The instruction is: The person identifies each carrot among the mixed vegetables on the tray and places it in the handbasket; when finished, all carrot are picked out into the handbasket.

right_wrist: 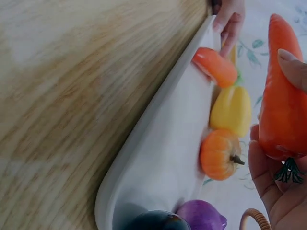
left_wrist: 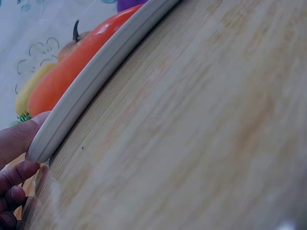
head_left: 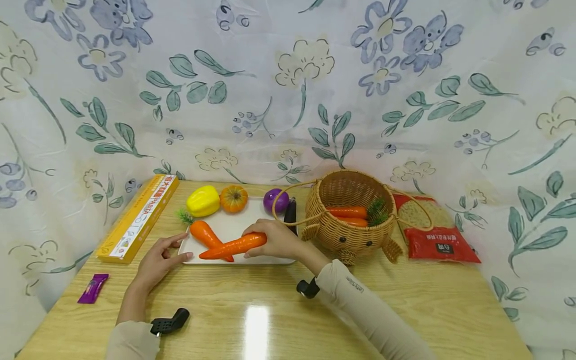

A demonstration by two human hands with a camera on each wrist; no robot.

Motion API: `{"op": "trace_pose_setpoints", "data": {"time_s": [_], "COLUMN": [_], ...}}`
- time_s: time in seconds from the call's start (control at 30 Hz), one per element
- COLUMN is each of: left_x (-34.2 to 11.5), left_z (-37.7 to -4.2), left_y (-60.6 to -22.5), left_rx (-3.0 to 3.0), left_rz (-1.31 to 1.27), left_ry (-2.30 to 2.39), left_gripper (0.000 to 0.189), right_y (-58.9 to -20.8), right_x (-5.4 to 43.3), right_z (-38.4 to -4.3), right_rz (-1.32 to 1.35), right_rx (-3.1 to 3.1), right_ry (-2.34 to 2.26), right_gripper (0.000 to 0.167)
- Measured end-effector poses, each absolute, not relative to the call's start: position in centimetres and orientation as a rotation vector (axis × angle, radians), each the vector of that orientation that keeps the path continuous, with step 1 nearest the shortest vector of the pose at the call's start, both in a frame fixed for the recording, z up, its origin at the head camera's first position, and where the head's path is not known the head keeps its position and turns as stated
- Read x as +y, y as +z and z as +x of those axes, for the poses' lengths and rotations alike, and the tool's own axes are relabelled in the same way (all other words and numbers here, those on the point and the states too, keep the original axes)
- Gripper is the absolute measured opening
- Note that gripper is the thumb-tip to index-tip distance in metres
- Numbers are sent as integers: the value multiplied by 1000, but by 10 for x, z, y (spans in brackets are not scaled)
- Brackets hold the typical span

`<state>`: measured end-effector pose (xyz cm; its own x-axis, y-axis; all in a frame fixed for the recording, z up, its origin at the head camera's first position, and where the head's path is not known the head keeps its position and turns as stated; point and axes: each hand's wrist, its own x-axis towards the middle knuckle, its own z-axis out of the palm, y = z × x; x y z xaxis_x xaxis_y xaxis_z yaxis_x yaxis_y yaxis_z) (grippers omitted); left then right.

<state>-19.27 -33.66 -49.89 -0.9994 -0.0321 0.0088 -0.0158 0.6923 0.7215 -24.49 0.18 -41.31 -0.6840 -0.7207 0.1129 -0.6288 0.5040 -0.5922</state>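
One carrot (head_left: 236, 246), fingers of the right hand (head_left: 280, 241) clamped round it, over the tray (head_left: 240, 222) at six o'clock! It crosses a second carrot (head_left: 205, 235); touching, I can't quite tell. At eight, left hand (head_left: 157, 262): thumb and finger pinch the tray. Pepper (head_left: 203, 201) at eleven, pumpkin (head_left: 234, 200) twelve, basket (head_left: 355, 234) three.
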Motion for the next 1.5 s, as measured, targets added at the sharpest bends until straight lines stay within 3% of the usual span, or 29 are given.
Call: {"op": "trace_pose_setpoints", "data": {"time_s": [0.73,1.5], "left_x": [-331,-334], "left_z": [-195,-191], "left_y": [-496,-499], "left_rx": [-2880,-2851], "left_rz": [29,15], "left_ry": [-1227,-1198], "left_gripper": [64,62], "right_y": [-386,-355], "right_x": [30,74], "right_z": [-233,-245], "right_rz": [-1086,-989], "right_rx": [2645,2714], "right_ry": [-1081,-1237], "right_gripper": [41,40]}}
